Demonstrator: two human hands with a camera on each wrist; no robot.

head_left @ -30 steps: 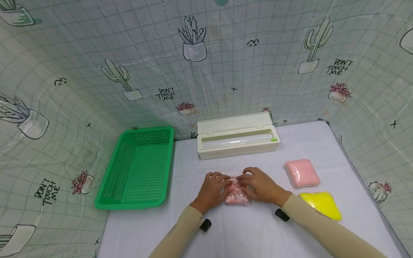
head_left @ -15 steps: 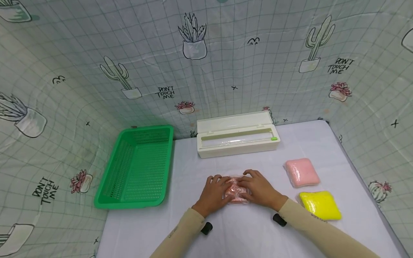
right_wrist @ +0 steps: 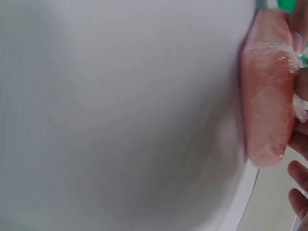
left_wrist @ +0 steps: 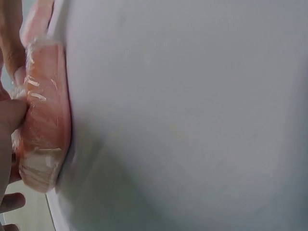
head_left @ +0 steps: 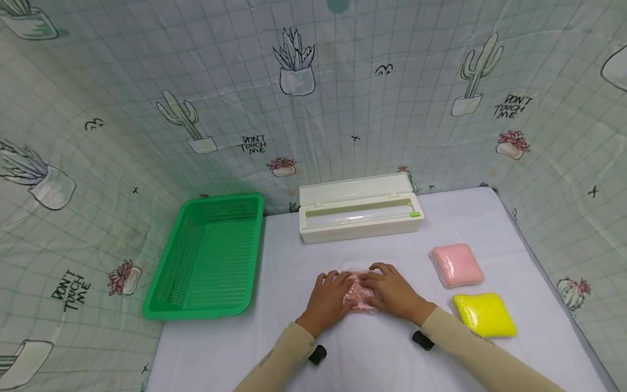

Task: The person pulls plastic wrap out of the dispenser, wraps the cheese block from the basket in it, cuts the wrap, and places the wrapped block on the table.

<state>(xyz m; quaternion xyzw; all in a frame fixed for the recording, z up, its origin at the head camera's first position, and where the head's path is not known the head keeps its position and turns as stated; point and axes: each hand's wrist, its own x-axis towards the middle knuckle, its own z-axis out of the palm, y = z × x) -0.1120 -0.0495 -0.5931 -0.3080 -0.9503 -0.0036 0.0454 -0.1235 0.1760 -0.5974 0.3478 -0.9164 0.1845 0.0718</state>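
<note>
A pink block wrapped in cling film (head_left: 359,293) lies on the white-covered table between both hands. My left hand (head_left: 325,300) grips its left side, thumb at the near edge and fingers over the top. From the right, my right hand (head_left: 395,296) holds the other side with thumb and fingers bent. In the left wrist view the wrapped pink block (left_wrist: 45,106) stays flat on the cloth, with the thumb on its film. Bunched film shows on top of the block (right_wrist: 267,101) in the right wrist view. The fingers partly hide its upper face.
Behind the hands stands a white cling film dispenser (head_left: 360,231) with its lid raised. A green plastic basket (head_left: 254,261) is at the left. Two more wrapped blocks, one pink (head_left: 456,265) and one yellow (head_left: 485,316), lie to the right. A patterned curtain (head_left: 352,109) surrounds the table.
Both hands stay at the wrapped pink block. Their fingers have shifted slightly over its film, and the right hand has edged a little closer. The other things have not moved.
</note>
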